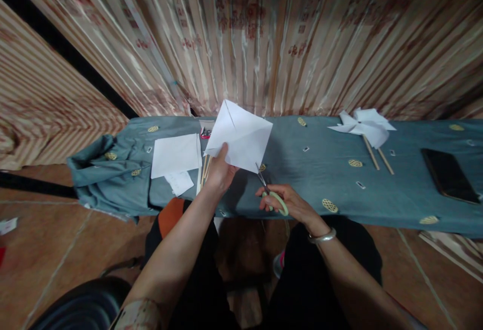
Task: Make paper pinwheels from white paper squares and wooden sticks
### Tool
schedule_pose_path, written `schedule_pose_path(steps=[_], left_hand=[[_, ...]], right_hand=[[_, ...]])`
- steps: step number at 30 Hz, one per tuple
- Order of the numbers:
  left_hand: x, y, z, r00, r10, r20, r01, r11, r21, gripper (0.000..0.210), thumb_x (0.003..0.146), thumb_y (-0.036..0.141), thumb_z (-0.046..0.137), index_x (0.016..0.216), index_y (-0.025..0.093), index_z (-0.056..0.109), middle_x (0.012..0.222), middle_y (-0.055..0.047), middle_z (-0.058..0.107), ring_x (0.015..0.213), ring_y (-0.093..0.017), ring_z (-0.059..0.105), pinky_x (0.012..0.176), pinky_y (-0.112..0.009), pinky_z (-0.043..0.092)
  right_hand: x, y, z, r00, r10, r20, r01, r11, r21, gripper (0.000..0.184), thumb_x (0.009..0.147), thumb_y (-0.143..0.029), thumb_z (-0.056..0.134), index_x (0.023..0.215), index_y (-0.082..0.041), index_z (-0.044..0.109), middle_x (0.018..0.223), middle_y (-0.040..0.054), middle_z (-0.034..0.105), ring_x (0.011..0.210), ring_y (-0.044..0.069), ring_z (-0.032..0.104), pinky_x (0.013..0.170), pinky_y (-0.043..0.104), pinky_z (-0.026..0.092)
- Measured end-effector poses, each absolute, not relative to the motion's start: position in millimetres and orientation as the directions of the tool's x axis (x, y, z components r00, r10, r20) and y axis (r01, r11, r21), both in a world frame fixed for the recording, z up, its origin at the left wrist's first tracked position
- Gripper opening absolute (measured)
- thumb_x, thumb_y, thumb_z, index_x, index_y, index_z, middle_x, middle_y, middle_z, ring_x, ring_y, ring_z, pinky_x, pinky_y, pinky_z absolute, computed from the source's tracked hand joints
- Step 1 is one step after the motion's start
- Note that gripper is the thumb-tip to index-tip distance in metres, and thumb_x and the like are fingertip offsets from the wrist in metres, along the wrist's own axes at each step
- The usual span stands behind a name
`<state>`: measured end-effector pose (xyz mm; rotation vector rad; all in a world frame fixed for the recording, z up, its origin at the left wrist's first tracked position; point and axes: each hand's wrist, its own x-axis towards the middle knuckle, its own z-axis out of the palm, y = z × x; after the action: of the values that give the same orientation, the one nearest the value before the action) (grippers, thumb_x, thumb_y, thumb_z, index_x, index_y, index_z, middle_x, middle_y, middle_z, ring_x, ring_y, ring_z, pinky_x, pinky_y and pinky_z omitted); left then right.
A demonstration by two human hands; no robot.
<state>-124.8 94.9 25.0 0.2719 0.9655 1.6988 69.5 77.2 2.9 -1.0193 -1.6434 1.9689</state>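
Note:
My left hand [222, 170] grips a square sheet of white paper [241, 134] by its lower left edge, thumb on top. A slit runs inward from the sheet's top corner. In my right hand [287, 200] is a pair of scissors [278, 203] with pale green handles. The blades point up at the sheet's lower right corner and meet the paper there; whether they are parted is hard to make out. Left of the sheet lies a stack of white paper [176, 155], with a smaller white scrap [179, 183] below it.
A blue-green patterned cloth [309, 169] covers the narrow table. White paper pinwheels [364, 125] on wooden sticks lie to the right, then a dark phone [450, 175]. Thin sticks [206, 168] and a small box with red [206, 133] sit beside the stack. A curtain [241, 43] hangs behind.

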Motion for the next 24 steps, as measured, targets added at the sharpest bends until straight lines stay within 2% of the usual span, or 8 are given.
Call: schedule_pose_path(steps=[13, 19, 24], left_hand=[[-116.7, 93.3, 24.0, -0.36, 0.883, -0.3, -0.697, -0.04, 0.716, 0.027, 0.089, 0.023, 0.059, 0.115, 0.018, 0.059, 0.117, -0.009, 0.069, 0.1, -0.021, 0.069, 0.094, -0.038, 0.053], [-114.8, 92.1, 27.4, -0.344, 0.885, -0.313, -0.707, -0.024, 0.707, 0.036, 0.087, 0.023, 0.064, 0.122, 0.019, 0.057, 0.108, -0.007, 0.073, 0.099, -0.02, 0.069, 0.092, -0.037, 0.054], [-115.4, 92.2, 24.0, -0.343, 0.887, -0.31, -0.726, -0.041, 0.686, 0.03, 0.089, 0.022, 0.062, 0.118, 0.018, 0.06, 0.101, -0.006, 0.074, 0.091, -0.018, 0.071, 0.091, -0.035, 0.055]], right_hand=[[68.2, 79.0, 1.5, -0.657, 0.694, -0.294, 0.167, -0.246, -0.955, 0.046, 0.069, -0.059, 0.072, 0.085, -0.017, 0.067, 0.068, 0.0025, 0.068, 0.054, 0.01, 0.056, 0.049, 0.021, 0.04], [68.3, 79.8, -2.0, -0.666, 0.686, -0.291, 0.17, -0.241, -0.956, 0.05, 0.069, -0.062, 0.071, 0.087, -0.016, 0.066, 0.068, 0.0028, 0.068, 0.056, 0.01, 0.056, 0.049, 0.021, 0.04], [68.6, 80.1, -3.0, -0.669, 0.683, -0.295, 0.177, -0.239, -0.955, 0.05, 0.069, -0.062, 0.071, 0.086, -0.015, 0.066, 0.067, 0.0024, 0.067, 0.053, 0.009, 0.055, 0.049, 0.021, 0.04]])
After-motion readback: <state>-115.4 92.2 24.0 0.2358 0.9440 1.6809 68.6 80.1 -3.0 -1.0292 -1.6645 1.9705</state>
